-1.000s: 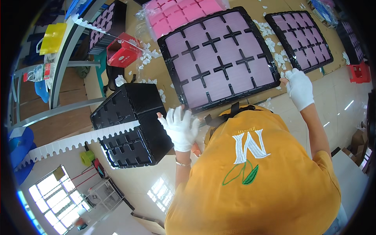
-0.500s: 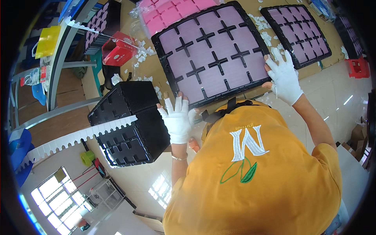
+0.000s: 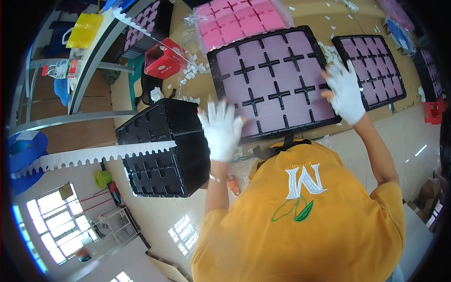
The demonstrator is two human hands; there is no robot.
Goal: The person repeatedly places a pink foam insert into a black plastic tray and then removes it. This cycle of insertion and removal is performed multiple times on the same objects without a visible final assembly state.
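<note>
In front of me lies a black plastic tray (image 3: 279, 96) with lilac sheet or foam showing between raised black cross-shaped ribs. My left hand (image 3: 220, 131), in a white fingerless glove, is spread over or beside the tray's near left corner; whether it touches is unclear. My right hand (image 3: 346, 91), gloved alike, rests with fingers apart at the tray's right edge. Both hands are open. A tall stack of black ribbed trays (image 3: 164, 145) stands left of my left hand. Another tray with lilac filling (image 3: 373, 70) lies just beyond my right hand.
Pink foam blocks (image 3: 239, 21) in clear film lie behind the tray. White scraps (image 3: 190, 70) litter the brown work surface near a red box (image 3: 164, 58). A toothed white strip (image 3: 103, 152) juts toward the stack. A metal rack (image 3: 84, 66) stands at left.
The whole view has shifted, so the tray sits further right and lower. My left hand has moved slightly up past the near left corner. My right hand stays at the right edge.
</note>
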